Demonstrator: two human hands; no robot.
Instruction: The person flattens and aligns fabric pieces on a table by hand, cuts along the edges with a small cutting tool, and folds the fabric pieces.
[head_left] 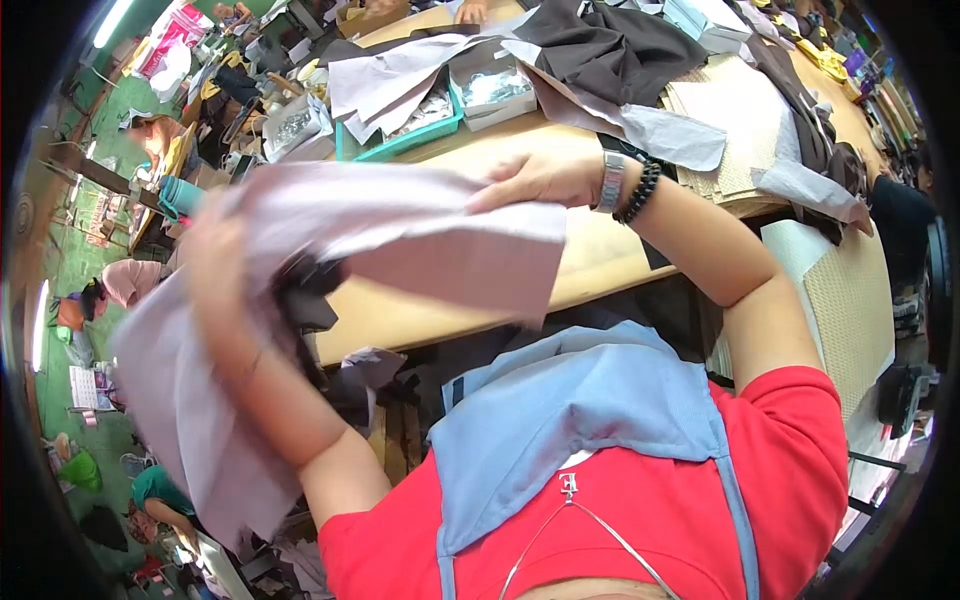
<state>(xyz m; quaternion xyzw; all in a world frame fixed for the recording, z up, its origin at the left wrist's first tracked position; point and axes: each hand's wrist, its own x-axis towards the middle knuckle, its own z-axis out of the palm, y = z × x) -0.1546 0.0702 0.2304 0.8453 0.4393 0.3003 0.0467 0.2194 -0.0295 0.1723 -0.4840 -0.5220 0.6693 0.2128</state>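
A large mauve-grey piece of fabric [190, 400] is stretched in the air between my hands and hangs down at the left. My right hand [535, 182], with a metal watch and a black beaded bracelet on its wrist, is closed on the fabric's upper edge. My left hand [215, 250] is raised at the fabric's other end and closed on it; motion blurs its fingers. Behind the cloth, a black object [312, 285] shows in part, and I cannot make out what it is.
A wooden table [430, 290] lies ahead. On it are a teal tray [410, 143], a white box [495, 100] of small plastic-wrapped items, dark cloth [610, 45] and textured cream sheets [735, 120]. A teal bottle [180, 198] stands at the left. Other people work nearby.
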